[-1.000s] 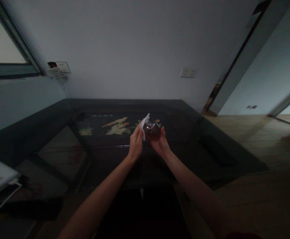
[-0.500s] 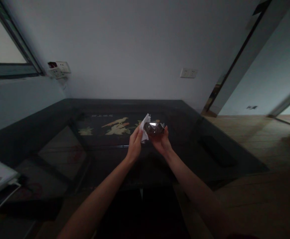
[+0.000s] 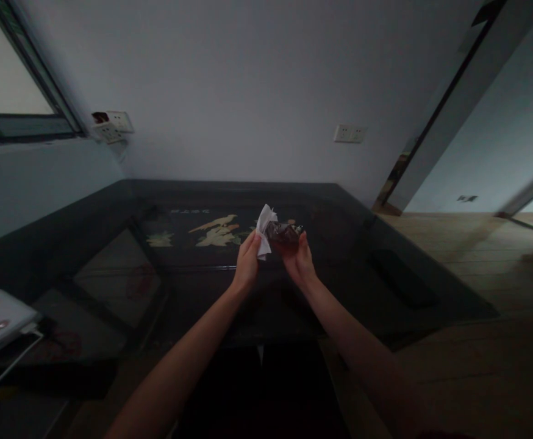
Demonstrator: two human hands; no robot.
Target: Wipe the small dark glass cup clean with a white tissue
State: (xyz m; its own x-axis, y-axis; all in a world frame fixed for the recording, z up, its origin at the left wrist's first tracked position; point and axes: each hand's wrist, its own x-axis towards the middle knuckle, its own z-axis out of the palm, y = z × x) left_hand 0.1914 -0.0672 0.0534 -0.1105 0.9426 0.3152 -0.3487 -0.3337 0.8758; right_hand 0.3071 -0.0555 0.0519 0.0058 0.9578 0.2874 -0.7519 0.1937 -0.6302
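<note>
In the head view my left hand [image 3: 247,259] pinches a crumpled white tissue [image 3: 263,230]. The tissue presses against the left side of a dark, faceted glass ashtray [image 3: 285,232]. My right hand [image 3: 302,261] grips the ashtray from below and from the right, with its thumb at the right rim. Both hands are raised above a dark glass-topped table [image 3: 248,299]. The ashtray is tilted, and the tissue covers its left end. Its inside is too dim to make out.
A dark flat oblong object [image 3: 404,279] lies on the table's right side. At the left edge sits a white box-shaped device [image 3: 1,320] with a white cable [image 3: 13,366]. Behind the table rises a pale wall [image 3: 230,91] with a socket plate [image 3: 349,133].
The ashtray has tilted in my right hand, and the bright glint on its side has faded. The tissue has shifted slightly up and left with my left hand.
</note>
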